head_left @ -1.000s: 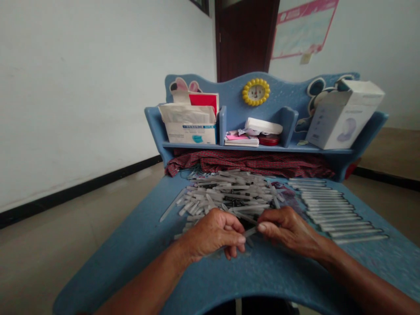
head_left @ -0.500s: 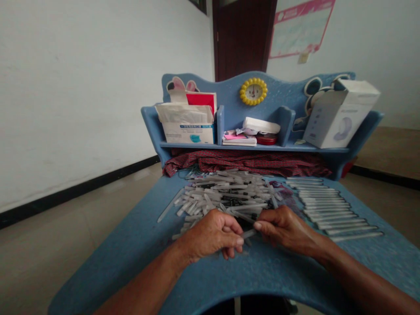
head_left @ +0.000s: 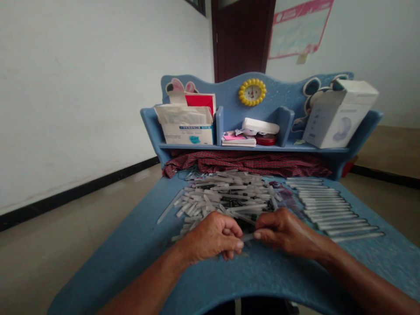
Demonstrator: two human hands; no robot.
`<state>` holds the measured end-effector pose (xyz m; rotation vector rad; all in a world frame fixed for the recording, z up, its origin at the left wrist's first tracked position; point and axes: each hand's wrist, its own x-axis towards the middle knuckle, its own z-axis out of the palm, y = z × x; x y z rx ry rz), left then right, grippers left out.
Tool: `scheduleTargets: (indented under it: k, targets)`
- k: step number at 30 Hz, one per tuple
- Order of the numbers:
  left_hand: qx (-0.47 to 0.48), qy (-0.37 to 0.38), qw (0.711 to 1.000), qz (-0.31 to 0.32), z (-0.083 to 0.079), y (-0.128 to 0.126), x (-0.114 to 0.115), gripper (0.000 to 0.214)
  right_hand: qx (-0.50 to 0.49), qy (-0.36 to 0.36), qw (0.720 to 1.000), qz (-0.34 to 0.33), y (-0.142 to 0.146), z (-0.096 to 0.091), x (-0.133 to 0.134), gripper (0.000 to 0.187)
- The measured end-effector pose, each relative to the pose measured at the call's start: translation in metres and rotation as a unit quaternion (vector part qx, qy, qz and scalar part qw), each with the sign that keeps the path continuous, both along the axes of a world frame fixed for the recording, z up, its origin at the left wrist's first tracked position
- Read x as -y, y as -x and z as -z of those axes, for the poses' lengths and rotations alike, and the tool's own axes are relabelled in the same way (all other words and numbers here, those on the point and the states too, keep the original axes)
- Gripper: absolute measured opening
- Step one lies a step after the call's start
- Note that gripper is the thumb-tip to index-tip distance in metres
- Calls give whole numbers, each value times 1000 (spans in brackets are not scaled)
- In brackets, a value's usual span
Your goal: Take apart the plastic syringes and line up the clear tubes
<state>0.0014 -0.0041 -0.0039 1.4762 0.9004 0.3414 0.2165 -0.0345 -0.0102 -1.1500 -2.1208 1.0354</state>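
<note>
Between my two hands stretches a frosted, translucent pen [head_left: 248, 236], low over the front of the blue table. My left hand [head_left: 215, 236] pinches its left end between thumb and fingers. Its other end is gripped by my right hand [head_left: 282, 232], with the thumb on top. The fingers cover much of it, so I cannot tell whether it is one piece or two. Just beyond the hands lies a loose heap of translucent pen parts [head_left: 226, 188], some with black pieces among them. To the right, several pens [head_left: 331, 204] lie side by side in a slanting row.
A blue shelf [head_left: 203, 147] rises at the table's back, holding a mask box [head_left: 190, 133], papers [head_left: 238, 141], a red round tin [head_left: 266, 139] and a tilted white box [head_left: 339, 116]. Under it lies red checked cloth [head_left: 249, 162]. The table's front edge [head_left: 249, 292] curves inward.
Both hands stay close together on the pen, and the gap between them has narrowed slightly. The heap and the row look the same.
</note>
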Motion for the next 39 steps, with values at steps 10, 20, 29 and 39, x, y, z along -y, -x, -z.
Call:
scheduleTargets:
  k: [10,20,29,39]
  targets:
    - [-24,-42,999,3,3,0,2,16,13,38,999,5,3,2,2,44]
    - [-105,-296,948,46,-5,-1,12,7,-9,96,995,-12,3,4,2,40]
    - [-176,-556,802,129,-5,-1,14,17,-15,95,995,7,2,10,1,39]
    - [-126,-512,849,-39,-20,17,3,28,4,21,999,40,-1,6,-1,27]
